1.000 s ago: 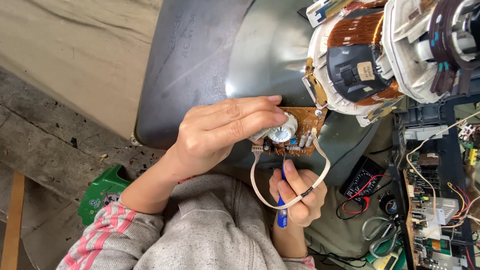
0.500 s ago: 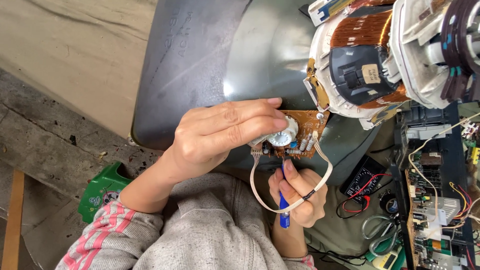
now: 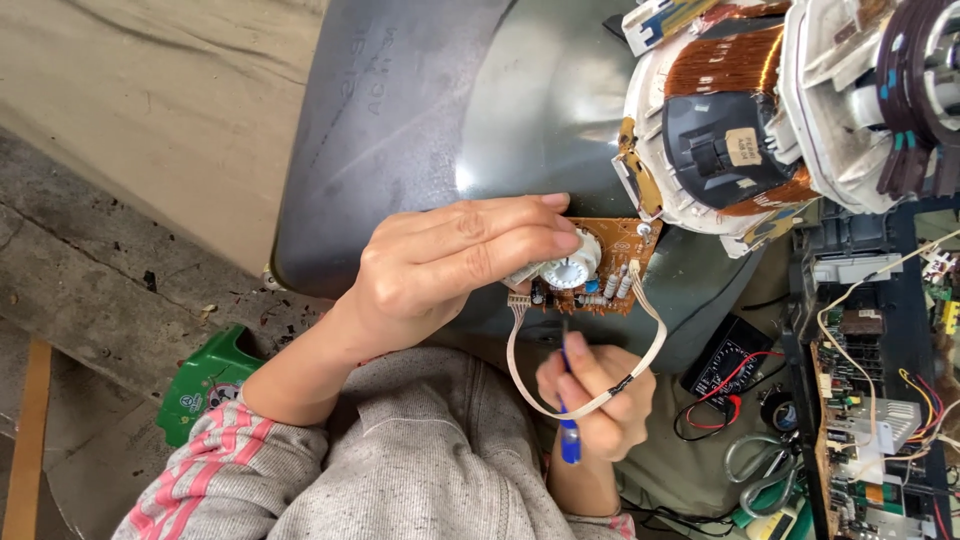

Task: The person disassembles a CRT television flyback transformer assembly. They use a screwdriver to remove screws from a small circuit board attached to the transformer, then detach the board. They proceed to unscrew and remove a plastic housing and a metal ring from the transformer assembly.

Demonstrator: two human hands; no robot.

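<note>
Little shift since half a second ago: both hands stay on the board, view nudged slightly.

Head view: left hand [image 3: 455,265] grasps the small brown circuit board [image 3: 600,268], fingers laid over its white round socket [image 3: 568,270], holding it against the grey tube [image 3: 430,130] just below the copper-wound yoke [image 3: 740,110]. Right hand [image 3: 595,405] is clenched around a blue-handled tool [image 3: 568,435]; its thin shaft points up and meets the board's lower edge. A white ribbon cable [image 3: 525,385] loops from the board's left end, under and across the right hand, back to the board's right end. Grey sweater sleeves with pink stripes at lower left. To the right, near the right hand: a black meter [image 3: 725,360] with red and black leads, and a long chassis board [image 3: 865,400] with wires. Green plastic piece [image 3: 200,385] lies on the concrete at left.
</note>
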